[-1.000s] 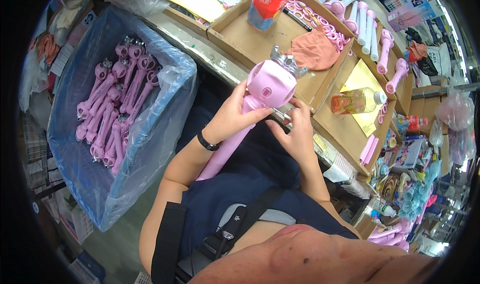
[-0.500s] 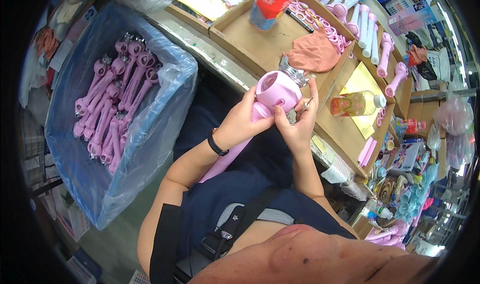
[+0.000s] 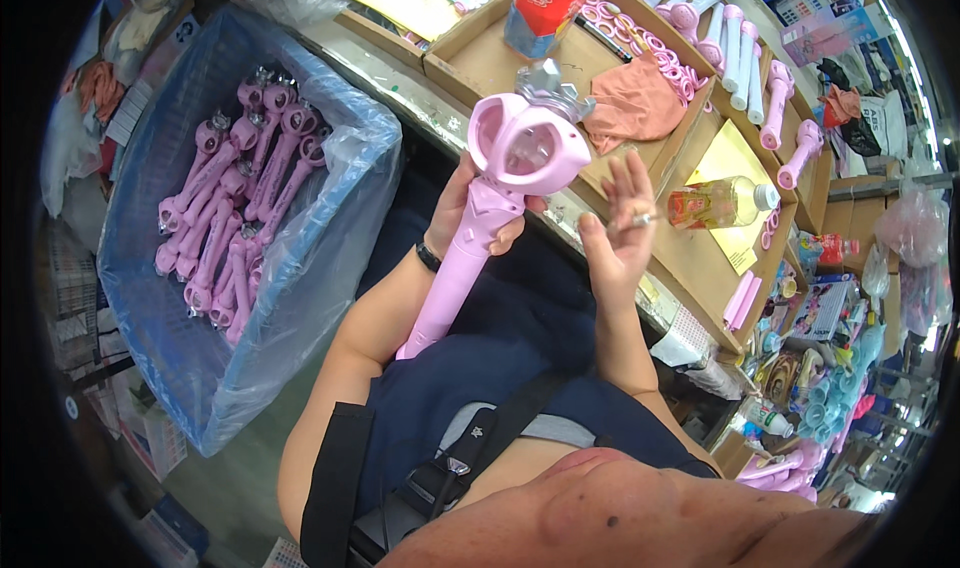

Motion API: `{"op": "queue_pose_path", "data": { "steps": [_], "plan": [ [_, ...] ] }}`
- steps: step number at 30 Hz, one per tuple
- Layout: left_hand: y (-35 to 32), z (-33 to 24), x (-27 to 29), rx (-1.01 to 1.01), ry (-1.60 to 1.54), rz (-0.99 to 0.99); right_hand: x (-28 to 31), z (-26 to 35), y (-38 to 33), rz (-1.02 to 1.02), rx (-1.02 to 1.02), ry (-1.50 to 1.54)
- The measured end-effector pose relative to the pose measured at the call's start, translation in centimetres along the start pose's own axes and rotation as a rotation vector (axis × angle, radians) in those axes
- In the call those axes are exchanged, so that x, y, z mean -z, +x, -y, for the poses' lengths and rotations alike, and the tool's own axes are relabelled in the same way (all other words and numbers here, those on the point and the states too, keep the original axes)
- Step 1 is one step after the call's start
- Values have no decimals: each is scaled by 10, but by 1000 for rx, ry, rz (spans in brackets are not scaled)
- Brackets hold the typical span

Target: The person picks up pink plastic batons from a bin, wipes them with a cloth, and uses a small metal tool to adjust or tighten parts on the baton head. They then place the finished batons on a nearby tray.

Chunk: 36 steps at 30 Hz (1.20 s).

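Observation:
In my left hand is a pink toy wand, gripped round its upper handle and tilted, with its lower end against my dark blue clothing. Its rounded head has large openings, and a silvery crown tops it. My right hand is apart from the wand, to its right. The thumb and upper fingers are spread, while a small, pale, shiny thing shows at the curled lower fingers. Blur hides what it is.
At left, a blue-lined bin holds several finished-looking pink wands. Cardboard trays on the bench carry pink rings, an orange cloth, a red-labelled container and a drink bottle. Wand parts lie beyond.
The wand has turned more upright, its head now facing up and left of my right hand. My right hand has drawn away from the wand's head and its upper fingers have spread.

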State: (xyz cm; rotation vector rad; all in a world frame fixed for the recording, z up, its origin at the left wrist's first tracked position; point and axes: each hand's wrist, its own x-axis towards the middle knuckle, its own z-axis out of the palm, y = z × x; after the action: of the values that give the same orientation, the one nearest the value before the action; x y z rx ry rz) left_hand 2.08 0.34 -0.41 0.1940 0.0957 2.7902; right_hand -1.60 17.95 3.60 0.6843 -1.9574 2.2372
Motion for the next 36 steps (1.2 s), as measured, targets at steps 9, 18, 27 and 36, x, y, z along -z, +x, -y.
{"op": "queue_pose_path", "data": {
  "steps": [9, 18, 27, 36],
  "plan": [
    [1, 24, 33, 195, -245, 49, -12, -17, 1, 78, -73, 58],
    [-1, 33, 38, 248, -452, 93, -5, -15, -2, 145, -105, 39],
    [7, -7, 14, 76, 282, -43, 4, -34, -24, 141, -173, 39],
    [31, -25, -33, -476, 921, -217, -37, -51, -87, 246, -29, -312]
  ]
}}
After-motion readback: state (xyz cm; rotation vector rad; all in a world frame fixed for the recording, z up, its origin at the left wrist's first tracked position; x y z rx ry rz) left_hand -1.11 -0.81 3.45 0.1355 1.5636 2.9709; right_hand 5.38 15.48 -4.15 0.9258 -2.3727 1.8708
